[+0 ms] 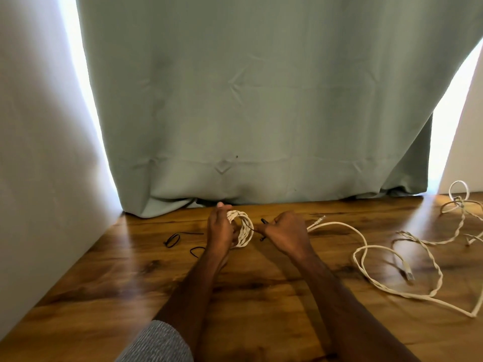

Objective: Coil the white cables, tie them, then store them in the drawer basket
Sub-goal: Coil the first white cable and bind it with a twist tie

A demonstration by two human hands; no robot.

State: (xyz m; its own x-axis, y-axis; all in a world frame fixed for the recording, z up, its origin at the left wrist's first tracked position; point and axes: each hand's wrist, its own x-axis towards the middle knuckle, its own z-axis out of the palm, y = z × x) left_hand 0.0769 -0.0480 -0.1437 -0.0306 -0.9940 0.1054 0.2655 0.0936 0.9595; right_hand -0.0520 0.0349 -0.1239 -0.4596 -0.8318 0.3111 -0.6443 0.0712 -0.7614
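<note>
Here the left hand (219,228) curls its fingers round a coiled white cable (241,229), held just above the wooden table (261,296) near the curtain (261,100). The right hand (283,232) pinches a black tie (262,222) beside the coil — more loose white cables (379,267) sprawl to the right, and spare black ties (172,240) lie to the left.

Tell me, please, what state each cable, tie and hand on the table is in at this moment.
Coiled white cable: wound, held upright.
Left hand: grips the coil.
Right hand: pinches a black tie.
Black tie: crossing the coil, knot unclear.
Spare black ties: lying loose.
Loose white cables: uncoiled, sprawled.
Far cable: loosely looped.
Curtain: drawn.
</note>
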